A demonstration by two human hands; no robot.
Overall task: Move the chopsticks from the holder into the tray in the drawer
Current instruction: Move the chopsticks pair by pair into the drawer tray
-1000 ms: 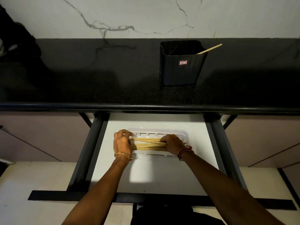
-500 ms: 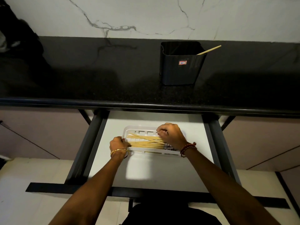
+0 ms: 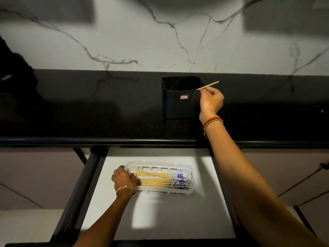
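right hand [image 3: 211, 100], right of center in the frame, is pinching the single chopstick [image 3: 210, 85] leaning out of the black holder [image 3: 179, 102] on the dark counter [image 3: 89, 113]. left hand [image 3: 123, 179], lower left of center, is gripping the left end of the white tray [image 3: 187, 166], where the other chopsticks [image 3: 154, 180] are lying in the open drawer [image 3: 169, 214].
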